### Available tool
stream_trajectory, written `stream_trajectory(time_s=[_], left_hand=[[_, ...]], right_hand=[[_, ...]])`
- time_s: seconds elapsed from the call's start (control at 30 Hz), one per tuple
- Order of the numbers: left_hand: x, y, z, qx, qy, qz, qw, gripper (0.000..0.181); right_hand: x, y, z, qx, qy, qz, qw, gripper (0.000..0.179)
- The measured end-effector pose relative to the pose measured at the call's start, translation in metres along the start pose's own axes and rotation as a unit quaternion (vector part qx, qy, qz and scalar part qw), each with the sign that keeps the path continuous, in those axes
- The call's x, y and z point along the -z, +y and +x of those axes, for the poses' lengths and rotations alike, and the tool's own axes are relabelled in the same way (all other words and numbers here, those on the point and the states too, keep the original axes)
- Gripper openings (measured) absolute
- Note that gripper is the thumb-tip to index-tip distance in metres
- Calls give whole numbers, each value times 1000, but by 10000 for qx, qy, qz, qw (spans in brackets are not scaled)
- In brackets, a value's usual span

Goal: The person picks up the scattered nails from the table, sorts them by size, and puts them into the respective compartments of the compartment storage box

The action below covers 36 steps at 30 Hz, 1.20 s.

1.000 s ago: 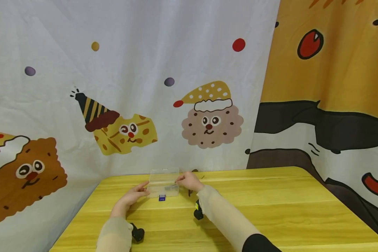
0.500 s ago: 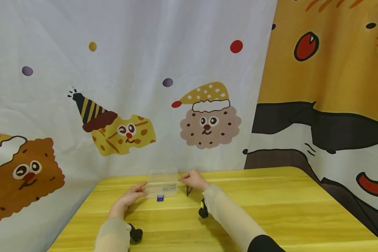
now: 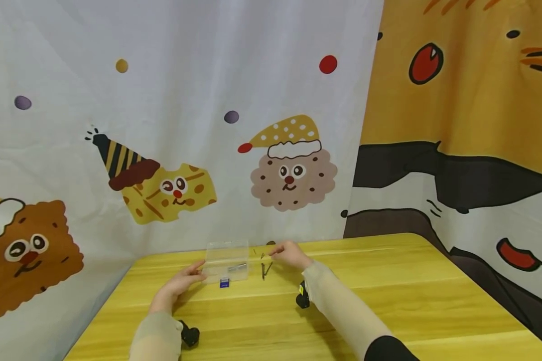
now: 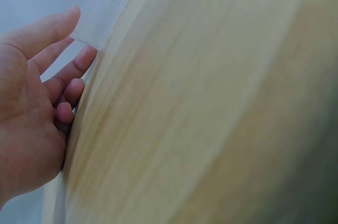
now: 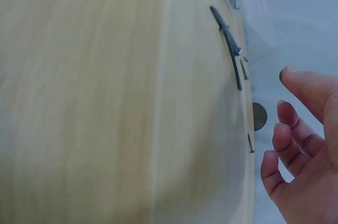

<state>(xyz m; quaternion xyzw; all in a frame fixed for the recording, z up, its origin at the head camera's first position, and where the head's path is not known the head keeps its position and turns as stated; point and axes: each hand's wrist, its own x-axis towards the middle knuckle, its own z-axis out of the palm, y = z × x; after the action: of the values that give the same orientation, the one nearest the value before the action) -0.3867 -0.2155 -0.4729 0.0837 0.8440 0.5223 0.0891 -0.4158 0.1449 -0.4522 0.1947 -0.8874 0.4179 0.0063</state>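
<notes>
A clear plastic box [image 3: 211, 274] stands with its lid [image 3: 227, 251] raised, and a blue latch [image 3: 224, 283] shows at its front. Silvery metal pieces [image 3: 237, 267], slim like nails, lie inside. At the box's left end is my left hand [image 3: 180, 282], fingertips right at its corner, fingers relaxed and thumb apart. Right of the box, two larger dark nails [image 5: 231, 49] lie crossed on the table, with smaller nails [image 5: 244, 69] beyond them. My right hand [image 3: 290, 254] hovers just beside these, its fingers [image 5: 282, 139] loosely bent with nothing between them.
A dark round disc [image 5: 259, 117] sits near the table's far edge, close to a single small nail [image 5: 251, 143]. Behind the wooden table [image 3: 343, 291] hangs a printed cloth [image 3: 289, 75]. Each wrist carries a black camera.
My right hand has moved from the box's right end out to the right, and the nails on the table have come into sight. My left hand stays at the box.
</notes>
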Motion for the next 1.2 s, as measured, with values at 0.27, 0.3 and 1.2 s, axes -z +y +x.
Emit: stream_trajectory(time_s=[0.27,0.3,1.2], left_hand=[[-2,-3,-1,-6,-45,-19,10000,65],[-2,-3,-2,-15,-60,-11,10000,65],[1,-4,4,-177,-49,-107,9998,65]], right_hand=[[-5,14,-3,-121,-174,76,9997,21],[-5,15,-2,-141,-205,52,9997,22],[-6,14,-1,-239,-274,-643,9973,7]])
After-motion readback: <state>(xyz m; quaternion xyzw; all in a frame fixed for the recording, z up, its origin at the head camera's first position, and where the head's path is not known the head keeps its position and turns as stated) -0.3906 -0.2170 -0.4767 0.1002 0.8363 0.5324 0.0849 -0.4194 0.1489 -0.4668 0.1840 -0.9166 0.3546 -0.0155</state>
